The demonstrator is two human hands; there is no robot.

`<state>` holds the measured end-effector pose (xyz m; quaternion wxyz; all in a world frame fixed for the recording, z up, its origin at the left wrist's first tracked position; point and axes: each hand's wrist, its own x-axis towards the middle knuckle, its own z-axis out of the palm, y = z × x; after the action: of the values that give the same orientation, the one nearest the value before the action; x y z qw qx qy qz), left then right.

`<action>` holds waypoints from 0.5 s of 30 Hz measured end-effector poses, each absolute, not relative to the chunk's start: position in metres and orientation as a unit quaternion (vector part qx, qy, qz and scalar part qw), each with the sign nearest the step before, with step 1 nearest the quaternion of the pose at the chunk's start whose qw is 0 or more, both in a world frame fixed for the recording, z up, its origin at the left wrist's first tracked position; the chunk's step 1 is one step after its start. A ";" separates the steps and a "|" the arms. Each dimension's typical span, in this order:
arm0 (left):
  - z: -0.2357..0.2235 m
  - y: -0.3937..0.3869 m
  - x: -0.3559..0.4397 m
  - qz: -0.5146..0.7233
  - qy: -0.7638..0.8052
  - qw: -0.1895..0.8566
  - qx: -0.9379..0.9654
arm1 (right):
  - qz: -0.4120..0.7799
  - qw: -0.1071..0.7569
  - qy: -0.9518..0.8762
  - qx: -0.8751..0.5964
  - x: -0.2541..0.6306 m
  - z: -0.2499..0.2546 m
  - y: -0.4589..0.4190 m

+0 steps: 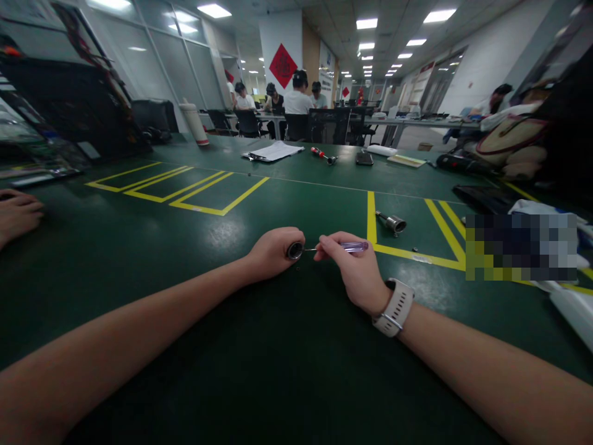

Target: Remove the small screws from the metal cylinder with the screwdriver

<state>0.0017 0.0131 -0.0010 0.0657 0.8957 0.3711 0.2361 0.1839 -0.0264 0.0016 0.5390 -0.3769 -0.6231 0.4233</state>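
Observation:
My left hand (273, 250) is closed round a small round black and metal part (294, 250), its open end facing right. My right hand (352, 272) pinches a small screwdriver with a clear purple handle (354, 246); its thin shaft points left into the round part. Both hands rest on the dark green table (259, 346). A white watch (396, 307) is on my right wrist. A tiny dark speck, maybe a screw (297, 269), lies on the mat just below the part.
A metal cylindrical piece (393, 222) lies inside a yellow-taped box. Further back lie a red-handled screwdriver (323, 154), papers (274, 151), a phone (364, 159) and a white bottle (194, 123). Another person's hand (17, 213) rests at the left edge. People sit at far tables.

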 end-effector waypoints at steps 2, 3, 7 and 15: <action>-0.002 0.014 0.001 0.240 0.377 0.061 0.893 | 0.436 0.552 -0.606 -0.371 0.185 -0.003 -0.025; -0.003 0.014 0.001 0.241 0.379 0.058 0.891 | 0.438 0.557 -0.601 -0.369 0.185 -0.004 -0.024; -0.004 0.015 -0.001 0.256 0.395 0.056 0.881 | 0.441 0.565 -0.590 -0.372 0.185 -0.010 -0.021; -0.003 0.017 0.000 0.289 0.418 0.077 0.858 | 0.446 0.553 -0.593 -0.379 0.185 -0.013 -0.018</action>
<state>0.0004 0.0166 -0.0030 0.0773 0.8576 0.4185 0.2889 0.1850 -0.0179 -0.0134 0.5533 -0.3792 -0.5926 0.4459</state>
